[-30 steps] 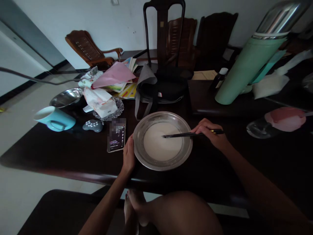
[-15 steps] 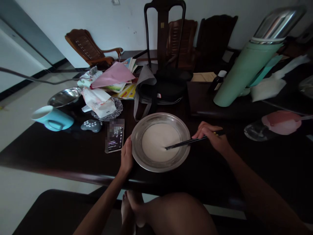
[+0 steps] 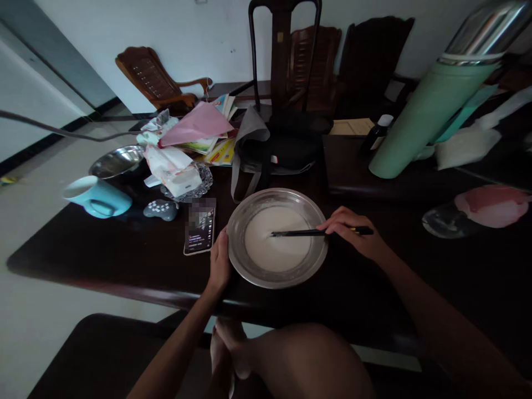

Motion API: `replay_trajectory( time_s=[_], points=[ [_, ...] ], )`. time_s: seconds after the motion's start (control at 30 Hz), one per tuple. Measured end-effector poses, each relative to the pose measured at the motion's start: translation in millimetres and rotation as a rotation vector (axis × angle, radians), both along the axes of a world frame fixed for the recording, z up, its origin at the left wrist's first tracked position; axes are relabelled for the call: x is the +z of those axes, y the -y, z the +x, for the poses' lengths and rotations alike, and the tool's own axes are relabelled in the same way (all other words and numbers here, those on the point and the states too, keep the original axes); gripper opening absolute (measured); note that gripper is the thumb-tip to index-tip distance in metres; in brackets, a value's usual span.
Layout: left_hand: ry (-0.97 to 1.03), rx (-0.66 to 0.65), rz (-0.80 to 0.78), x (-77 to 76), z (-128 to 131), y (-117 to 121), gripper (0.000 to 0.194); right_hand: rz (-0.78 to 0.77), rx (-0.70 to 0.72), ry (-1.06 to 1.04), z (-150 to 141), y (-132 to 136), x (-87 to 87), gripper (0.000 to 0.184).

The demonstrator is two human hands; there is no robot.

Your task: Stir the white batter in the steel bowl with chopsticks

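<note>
A wide steel bowl (image 3: 238,256) stands on the dark table, with a pale, creamy liquid (image 3: 276,252) inside. My left hand (image 3: 219,261) grips the bowl's left side, its fingers partly hidden against the wall. Black chopsticks (image 3: 297,233) are held close together in my right hand (image 3: 350,229), at the bowl's right rim. Their tips dip into the liquid left of its middle. Just left of my left hand lies a phone (image 3: 200,227) with its screen lit.
Left on the table are a blue mug (image 3: 97,197), a game controller (image 3: 160,210), another steel bowl (image 3: 118,162) and a tissue pack (image 3: 177,170). A grey-black bag (image 3: 286,152) lies behind the bowl. A green thermos (image 3: 430,119) and a pink-lidded container (image 3: 490,206) stand right.
The chopstick tips have swept left and up through the liquid, and the chopsticks now lie nearly level. My left hand keeps its hold on the bowl. The view has shifted slightly.
</note>
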State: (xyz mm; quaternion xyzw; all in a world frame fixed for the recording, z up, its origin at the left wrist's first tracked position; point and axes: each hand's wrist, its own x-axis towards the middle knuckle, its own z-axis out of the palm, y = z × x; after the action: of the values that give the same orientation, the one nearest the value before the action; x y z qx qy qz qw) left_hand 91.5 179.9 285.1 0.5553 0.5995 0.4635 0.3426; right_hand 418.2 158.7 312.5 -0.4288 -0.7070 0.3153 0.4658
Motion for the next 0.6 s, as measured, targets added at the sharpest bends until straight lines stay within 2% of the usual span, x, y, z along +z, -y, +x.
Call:
replay_trajectory(
  time_s=[0.13,0.3,0.37,0.47,0.6],
  points=[
    [0.012,-0.005,-0.001,0.1,0.6,-0.3,0.065,0.011,-0.104,-0.085,3.1,0.3,1.1,0.032],
    [0.025,-0.012,-0.001,-0.1,0.8,0.0,0.065,-0.029,0.017,-0.018,-2.7,2.5,3.4,0.026],
    [0.03,-0.019,0.003,-0.8,0.4,0.1,0.064,-0.008,-0.02,-0.006,-2.3,1.4,2.6,0.023],
    [0.03,-0.026,0.007,-1.4,-0.1,0.1,0.063,0.001,-0.1,-0.083,1.4,-0.3,0.3,0.029],
    [0.011,-0.019,0.015,-0.3,0.0,-0.1,0.064,-0.036,-0.005,-0.083,-0.2,0.1,-1.1,0.03]
  ],
)
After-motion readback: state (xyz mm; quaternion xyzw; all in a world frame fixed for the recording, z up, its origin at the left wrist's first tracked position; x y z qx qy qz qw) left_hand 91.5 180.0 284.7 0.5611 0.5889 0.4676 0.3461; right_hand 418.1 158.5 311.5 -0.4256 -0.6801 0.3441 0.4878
